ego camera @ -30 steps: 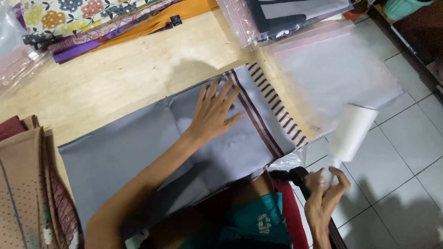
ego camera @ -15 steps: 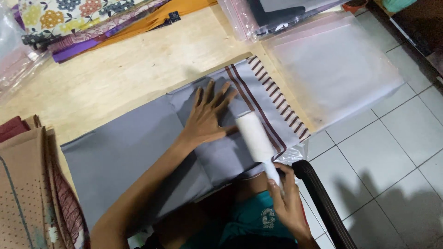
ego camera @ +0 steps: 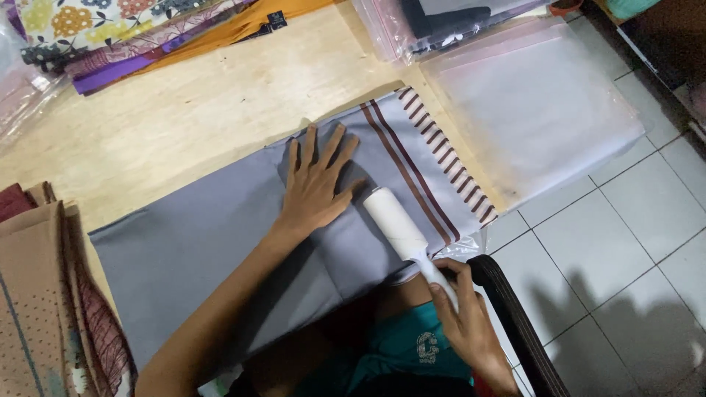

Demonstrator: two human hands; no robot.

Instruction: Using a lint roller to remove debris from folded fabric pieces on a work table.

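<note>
Beside the left hand, which lies flat with fingers spread wide on the grey folded cloth, the white lint roller now rests on the fabric. A second ago it was raised off the desk edge. The right hand grips its handle, so rolling contact is established.

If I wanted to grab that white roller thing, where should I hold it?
Hold the lint roller by its thin white handle, coming from the near edge of the table, just as the right hand does. The fat roll lies on the grey cloth and probably feels sticky, while the handle sticks out towards the person.
</note>
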